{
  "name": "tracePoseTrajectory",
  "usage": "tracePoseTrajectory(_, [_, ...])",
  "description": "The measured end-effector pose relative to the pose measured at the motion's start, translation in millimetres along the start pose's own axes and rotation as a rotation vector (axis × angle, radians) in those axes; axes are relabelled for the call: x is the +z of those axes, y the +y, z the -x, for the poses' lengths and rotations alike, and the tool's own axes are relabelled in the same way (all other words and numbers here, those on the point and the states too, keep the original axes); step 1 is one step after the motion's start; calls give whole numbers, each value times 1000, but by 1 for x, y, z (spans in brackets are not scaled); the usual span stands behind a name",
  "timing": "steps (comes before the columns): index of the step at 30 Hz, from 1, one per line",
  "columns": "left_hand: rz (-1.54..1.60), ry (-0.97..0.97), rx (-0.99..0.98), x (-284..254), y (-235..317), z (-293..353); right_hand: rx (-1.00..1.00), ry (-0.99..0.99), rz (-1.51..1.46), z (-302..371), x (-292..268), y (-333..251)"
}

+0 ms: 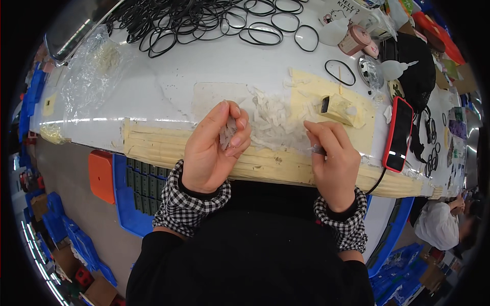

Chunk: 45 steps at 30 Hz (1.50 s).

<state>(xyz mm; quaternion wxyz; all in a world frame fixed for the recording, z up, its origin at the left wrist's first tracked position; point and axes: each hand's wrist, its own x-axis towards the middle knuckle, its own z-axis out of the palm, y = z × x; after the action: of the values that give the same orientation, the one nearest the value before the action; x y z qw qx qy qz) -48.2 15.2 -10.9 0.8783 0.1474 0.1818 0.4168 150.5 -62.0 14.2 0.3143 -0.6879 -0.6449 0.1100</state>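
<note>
Palm up and cupped, my left hand [212,148] curls its fingers around a small bunch of whitish strips [227,133] above the table's front edge. My right hand [334,158] is closed in a pinch to the right, thumb against fingers. A bit of something translucent shows by its thumb, too small to name. Between and beyond the hands lies a loose heap of pale, thin strips [270,115] on the white table [168,86]. A yellowish block with a dark end [341,109] sits on a yellow sheet [306,86] just beyond my right hand.
Many black rubber rings [178,23] cover the table's far side. At right lie a red-cased phone [398,135] with a cable, a pink cup [353,41] and a black cloth item [416,71]. Yellow tape [163,143] pads the front edge. A blue crate [125,199] stands below.
</note>
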Motion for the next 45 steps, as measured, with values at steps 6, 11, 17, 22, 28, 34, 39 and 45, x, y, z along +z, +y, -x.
tracePoseTrajectory(6, [-37, 16, -24, 7, -3, 2, 64, 22, -15, 8, -5, 13])
tracePoseTrajectory(11, [-81, 16, -25, 17, -9, 6, -1, -53, 24, 4, 0, 7])
tracePoseTrajectory(17, [-159, 15, -98, 11, -19, 12, -73, -113, 77, -3, 6, 5])
tracePoseTrajectory(22, [-275, 87, -46, 18, -22, 10, -85, -88, 33, 0, 9, 9])
tracePoseTrajectory(28, [-426, 109, -86, 29, -30, 5, -58, -11, -235, -2, 0, 3])
tracePoseTrajectory(34, [-483, 100, -69, 28, -35, 2, -100, 37, -270, -4, 0, -5])
tracePoseTrajectory(39, [-430, 18, -74, 27, -37, 1, -132, 23, -324, -5, -6, -16])
tracePoseTrajectory(45, [-252, -94, -240, 27, -33, -5, -197, -77, -227, -6, -24, -15])
